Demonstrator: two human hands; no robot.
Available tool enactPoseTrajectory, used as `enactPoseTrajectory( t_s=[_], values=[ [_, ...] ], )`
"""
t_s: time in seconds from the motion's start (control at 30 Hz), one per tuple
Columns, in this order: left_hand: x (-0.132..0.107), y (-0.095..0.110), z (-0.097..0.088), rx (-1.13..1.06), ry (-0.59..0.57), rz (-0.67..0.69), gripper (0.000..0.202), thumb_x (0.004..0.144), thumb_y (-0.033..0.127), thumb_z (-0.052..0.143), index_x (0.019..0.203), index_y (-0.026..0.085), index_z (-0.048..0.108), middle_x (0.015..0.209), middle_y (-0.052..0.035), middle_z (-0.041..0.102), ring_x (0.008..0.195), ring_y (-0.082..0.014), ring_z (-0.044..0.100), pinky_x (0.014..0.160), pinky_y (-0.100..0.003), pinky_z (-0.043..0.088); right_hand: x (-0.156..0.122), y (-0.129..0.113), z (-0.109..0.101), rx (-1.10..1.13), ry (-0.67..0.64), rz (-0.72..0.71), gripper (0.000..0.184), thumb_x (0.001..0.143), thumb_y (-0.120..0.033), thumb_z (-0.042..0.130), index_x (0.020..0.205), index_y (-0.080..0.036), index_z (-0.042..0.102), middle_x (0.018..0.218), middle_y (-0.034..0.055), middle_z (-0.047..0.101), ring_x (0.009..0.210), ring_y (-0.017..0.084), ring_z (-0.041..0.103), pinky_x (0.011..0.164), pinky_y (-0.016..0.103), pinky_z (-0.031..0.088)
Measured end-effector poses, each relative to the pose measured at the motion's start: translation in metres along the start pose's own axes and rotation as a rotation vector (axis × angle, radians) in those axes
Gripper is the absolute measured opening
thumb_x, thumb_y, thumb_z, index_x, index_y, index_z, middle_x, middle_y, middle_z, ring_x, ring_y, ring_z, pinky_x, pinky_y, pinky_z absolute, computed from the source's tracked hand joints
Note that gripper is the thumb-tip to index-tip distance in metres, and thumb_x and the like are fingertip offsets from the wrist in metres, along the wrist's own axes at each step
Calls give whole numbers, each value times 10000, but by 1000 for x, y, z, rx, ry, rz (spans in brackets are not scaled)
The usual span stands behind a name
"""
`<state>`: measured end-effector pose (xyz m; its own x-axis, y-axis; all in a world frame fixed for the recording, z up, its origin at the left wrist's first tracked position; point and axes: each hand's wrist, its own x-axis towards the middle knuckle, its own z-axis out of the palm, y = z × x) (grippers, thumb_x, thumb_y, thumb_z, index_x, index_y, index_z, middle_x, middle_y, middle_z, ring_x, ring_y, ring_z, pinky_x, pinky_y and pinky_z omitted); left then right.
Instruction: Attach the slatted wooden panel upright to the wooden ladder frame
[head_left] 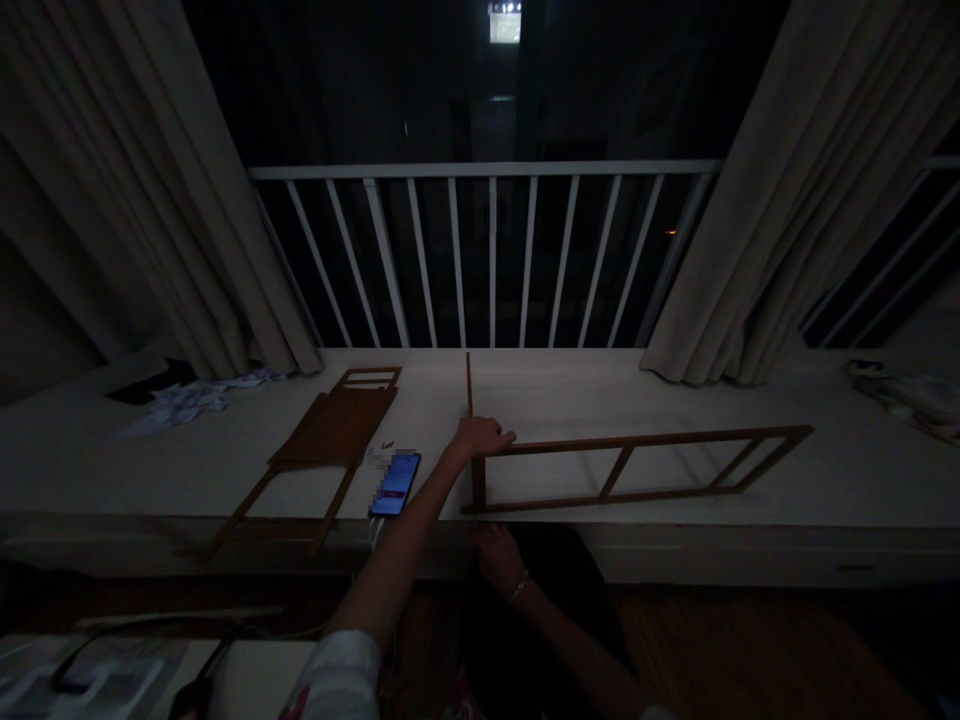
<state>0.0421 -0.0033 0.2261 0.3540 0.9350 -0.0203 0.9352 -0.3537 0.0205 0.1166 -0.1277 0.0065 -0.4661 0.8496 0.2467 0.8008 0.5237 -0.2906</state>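
A long brown wooden frame (pixel 637 468) with crossbars lies along the white window ledge (pixel 570 395), reaching to the right. My left hand (pixel 484 437) grips its left end, where a thin upright wooden piece (pixel 469 385) rises. My right hand (pixel 499 555) sits lower, just below the ledge's front edge under that same end; the dim light hides whether it holds anything. A second brown wooden panel (pixel 330 432) with legs lies flat on the ledge to the left.
A lit phone (pixel 395 485) lies on the ledge between the two wooden pieces. Crumpled papers (pixel 191 400) rest at far left, other items (pixel 911 395) at far right. White railing (pixel 487 250) and curtains (pixel 780 200) stand behind. A low surface (pixel 112 675) with cables is at bottom left.
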Motion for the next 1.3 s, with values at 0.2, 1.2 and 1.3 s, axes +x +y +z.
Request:
enactPoseTrajectory(
  t_s=[0.2, 1.2, 1.3],
  values=[
    [-1, 1, -1, -3, -12, -5, 613, 730, 619, 218, 834, 198, 652, 904, -99, 645, 886, -251, 569, 746, -353, 404, 1, -1, -1, -26, 14, 48, 345, 748, -84, 437, 1058, -200, 535, 980, 59, 600, 938, 198, 481, 782, 298, 371],
    [-7, 7, -10, -3, -43, -22, 569, 741, 589, 244, 835, 199, 647, 942, -95, 642, 913, -248, 564, 769, -344, 400, -1, -3, -1, 96, 158, 261, 207, 828, -327, 430, 777, -195, 580, 879, 46, 573, 874, 160, 508, 750, 258, 397],
    [-5, 6, -9, 0, -43, -5, 579, 742, 592, 232, 835, 198, 647, 944, -96, 639, 904, -251, 566, 758, -347, 405, -1, -5, -1, 106, 161, 278, 209, 828, -315, 429, 778, -194, 592, 881, 43, 579, 883, 159, 505, 757, 257, 387]
  ],
)
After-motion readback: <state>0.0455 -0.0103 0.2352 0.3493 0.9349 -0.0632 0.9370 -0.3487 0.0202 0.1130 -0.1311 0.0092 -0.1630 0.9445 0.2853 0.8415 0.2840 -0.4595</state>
